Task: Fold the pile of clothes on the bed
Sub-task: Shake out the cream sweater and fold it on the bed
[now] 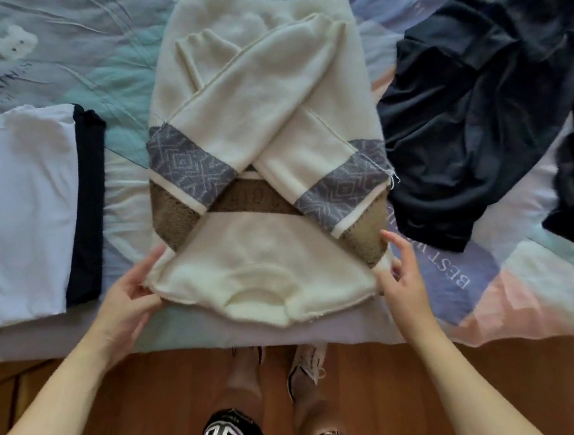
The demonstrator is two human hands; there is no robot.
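Head view: left hand (128, 295) fingers pinch the cream sweater (260, 157) at its near-left shoulder corner; right hand (401, 270) fingers spread, just touching the near-right corner. Sweater lies mid-bed (489, 280), sleeves crossed. Likely soft, thick, floppy, light; grip both shoulder corners.

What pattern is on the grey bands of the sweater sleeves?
White diamond shapes on grey, on the cream knitted sweater's crossed sleeve bands, clearest in the head view.

You face a cream sweater (260, 116) of soft, fuzzy matt fleece with woven grey patterned bands, a smooth printed cotton bed (113, 76) cover, dark matt clothes (476, 106), and a glossy wood floor (379, 399).
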